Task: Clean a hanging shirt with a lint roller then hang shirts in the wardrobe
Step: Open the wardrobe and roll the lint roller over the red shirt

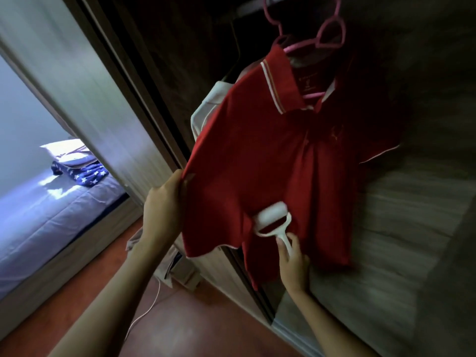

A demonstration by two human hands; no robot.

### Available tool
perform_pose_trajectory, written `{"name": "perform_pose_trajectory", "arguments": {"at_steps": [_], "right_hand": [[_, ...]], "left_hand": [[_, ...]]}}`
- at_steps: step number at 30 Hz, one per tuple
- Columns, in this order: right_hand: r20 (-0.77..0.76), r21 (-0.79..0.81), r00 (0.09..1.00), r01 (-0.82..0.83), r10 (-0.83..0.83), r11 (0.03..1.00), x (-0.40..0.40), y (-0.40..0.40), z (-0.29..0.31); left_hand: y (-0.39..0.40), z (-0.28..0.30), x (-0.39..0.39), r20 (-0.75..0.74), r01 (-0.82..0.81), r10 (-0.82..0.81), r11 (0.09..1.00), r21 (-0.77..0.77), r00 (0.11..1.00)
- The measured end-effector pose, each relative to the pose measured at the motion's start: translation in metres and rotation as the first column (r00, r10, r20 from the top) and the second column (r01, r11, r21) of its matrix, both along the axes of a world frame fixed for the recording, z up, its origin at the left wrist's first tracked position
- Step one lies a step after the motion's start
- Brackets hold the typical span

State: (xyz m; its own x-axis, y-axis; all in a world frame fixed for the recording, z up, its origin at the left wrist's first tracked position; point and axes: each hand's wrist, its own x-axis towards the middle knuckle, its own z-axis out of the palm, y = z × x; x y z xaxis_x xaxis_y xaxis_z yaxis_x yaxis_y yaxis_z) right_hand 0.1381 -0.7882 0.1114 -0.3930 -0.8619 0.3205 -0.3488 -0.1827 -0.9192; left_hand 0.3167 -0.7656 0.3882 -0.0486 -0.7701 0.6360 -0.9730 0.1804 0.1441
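My left hand (164, 202) pinches the red shirt (278, 161) at its left edge, mid-frame. My right hand (293, 264) grips the lint roller (273, 220), its head pressed on the shirt's lower front. The pink hanger (309, 47) sits upper right; open floor (144, 300) lies lower left.

No text can be read: the print inside the red shirt (270, 155) collar is too blurred, and its chest emblem carries no letters.
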Motion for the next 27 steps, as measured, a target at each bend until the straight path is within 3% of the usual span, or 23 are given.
{"name": "perform_pose_trajectory", "arguments": {"at_steps": [3,6,9,11,13,15,18,22,27], "right_hand": [[-0.025,0.034,0.999,-0.026,0.027,0.999,0.005,-0.007,0.002],[-0.120,0.262,0.982,-0.107,0.143,0.959,-0.001,-0.013,-0.023],[-0.099,0.442,0.975,-0.135,0.198,0.887,-0.016,-0.007,-0.043],[-0.101,0.333,0.988,-0.076,0.115,0.940,-0.028,-0.001,-0.034],[-0.074,0.093,0.997,0.006,0.001,0.996,-0.041,-0.001,0.000],[0.009,-0.121,0.995,0.102,-0.102,0.987,-0.055,-0.005,0.052],[0.150,-0.248,0.978,0.180,-0.145,0.952,-0.076,-0.023,0.126],[0.190,-0.214,0.965,0.222,-0.183,0.951,-0.094,-0.052,0.159],[0.026,0.002,0.995,0.092,-0.092,0.996,-0.090,-0.060,0.084]], "left_hand": [[0.001,0.000,-0.004,0.005,0.023,-0.023,0.999,-0.040,1.000],[0.005,-0.002,-0.008,0.007,0.017,-0.016,0.999,-0.036,1.000],[0.007,-0.007,-0.008,0.000,0.041,-0.041,0.999,0.004,0.999],[0.005,-0.008,-0.005,-0.015,0.055,-0.055,0.998,-0.013,0.998],[0.003,-0.005,-0.004,-0.032,0.082,-0.084,0.996,-0.042,0.996],[0.004,-0.001,-0.007,0.030,0.169,-0.168,0.985,-0.038,0.985],[0.001,0.002,-0.008,0.140,0.238,-0.238,0.971,0.013,0.961],[-0.006,0.002,-0.009,0.339,0.281,-0.266,0.960,0.005,0.902],[-0.023,-0.003,-0.006,0.663,0.290,-0.113,0.943,-0.163,0.740]]}}
